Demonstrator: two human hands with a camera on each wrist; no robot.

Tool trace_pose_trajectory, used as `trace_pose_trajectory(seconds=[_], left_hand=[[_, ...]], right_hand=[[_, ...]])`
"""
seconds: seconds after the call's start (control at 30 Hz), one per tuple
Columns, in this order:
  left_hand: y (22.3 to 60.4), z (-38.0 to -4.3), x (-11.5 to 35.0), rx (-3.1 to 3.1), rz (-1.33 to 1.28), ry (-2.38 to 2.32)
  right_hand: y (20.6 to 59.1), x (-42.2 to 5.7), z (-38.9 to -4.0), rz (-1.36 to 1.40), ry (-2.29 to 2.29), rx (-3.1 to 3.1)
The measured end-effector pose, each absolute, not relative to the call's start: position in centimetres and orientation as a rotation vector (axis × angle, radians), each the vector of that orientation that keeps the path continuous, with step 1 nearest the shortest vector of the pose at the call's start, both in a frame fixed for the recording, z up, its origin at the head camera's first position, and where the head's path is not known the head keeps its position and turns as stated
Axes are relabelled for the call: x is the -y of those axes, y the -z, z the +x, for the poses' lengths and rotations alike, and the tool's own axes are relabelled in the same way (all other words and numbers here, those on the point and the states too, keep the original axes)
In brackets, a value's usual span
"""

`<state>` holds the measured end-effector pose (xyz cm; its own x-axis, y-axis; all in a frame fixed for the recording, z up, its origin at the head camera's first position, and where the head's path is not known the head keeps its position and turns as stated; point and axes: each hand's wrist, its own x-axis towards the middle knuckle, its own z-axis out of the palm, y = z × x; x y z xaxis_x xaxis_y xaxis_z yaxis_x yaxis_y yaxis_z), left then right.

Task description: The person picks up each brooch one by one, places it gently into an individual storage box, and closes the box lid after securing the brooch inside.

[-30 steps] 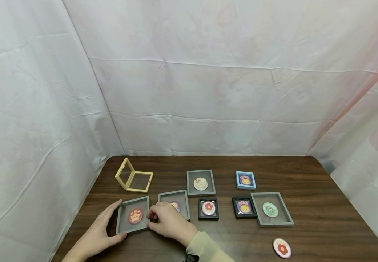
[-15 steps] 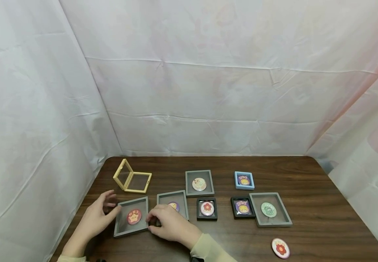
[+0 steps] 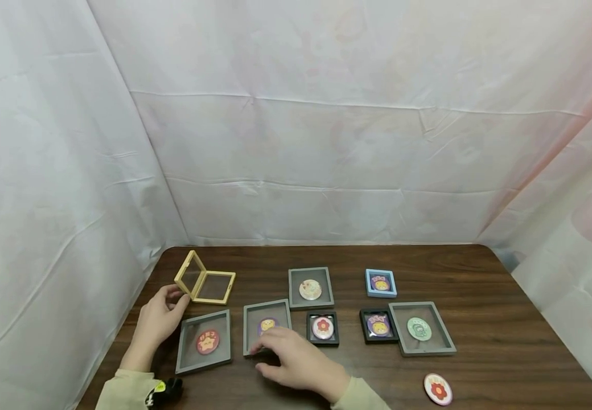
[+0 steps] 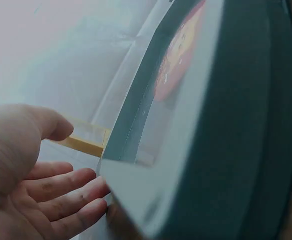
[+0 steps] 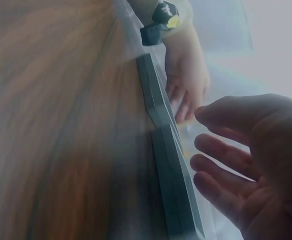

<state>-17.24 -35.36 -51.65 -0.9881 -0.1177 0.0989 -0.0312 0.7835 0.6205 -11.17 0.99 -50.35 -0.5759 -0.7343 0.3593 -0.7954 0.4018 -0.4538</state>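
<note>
On the far left of the table, a yellow hinged display case (image 3: pixel 214 286) stands with its lid raised. My left hand (image 3: pixel 159 320) reaches to the lid's lower left corner; its fingers are relaxed in the left wrist view, and whether they touch the case I cannot tell. Just in front lies a grey frame (image 3: pixel 228 336) with a red star badge (image 3: pixel 207 341). My right hand (image 3: pixel 298 360) hovers with loosely bent fingers at the near edge of a second grey frame (image 3: pixel 250 324), partly covering it and its purple badge (image 3: pixel 267 326). It holds nothing.
Further right are a third grey frame (image 3: pixel 296 285), a black case (image 3: pixel 323 343) with a flower badge, a blue case (image 3: pixel 381 294), another black case (image 3: pixel 368 336) and a grey frame (image 3: pixel 444 348) with a green badge. A loose flower badge (image 3: pixel 438 389) lies at front right.
My left hand has left the star-badge frame and moved up to the yellow case. My right hand has drawn back to the right, away from that frame's edge.
</note>
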Motion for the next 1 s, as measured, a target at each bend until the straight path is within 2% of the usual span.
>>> trace_pose_trajectory(seconds=[0.27,0.5,0.7,1.0], left_hand=[[51.7,-17.7,35.2,2.842,0.13,0.95],[52.0,-17.8,35.1,2.833,0.116,0.915],[52.0,-17.8,35.0,2.789,0.077,0.91],[52.0,-17.8,34.8,2.779,0.079,0.934]], right_hand=[[50.0,-6.0,-11.5,1.252,-0.973,2.593],[49.8,-12.6,-10.9,1.188,-0.918,2.483],[49.8,-19.4,-8.8,1.025,-0.803,2.474],[49.8,-28.1,-4.5,0.669,-0.676,2.863]])
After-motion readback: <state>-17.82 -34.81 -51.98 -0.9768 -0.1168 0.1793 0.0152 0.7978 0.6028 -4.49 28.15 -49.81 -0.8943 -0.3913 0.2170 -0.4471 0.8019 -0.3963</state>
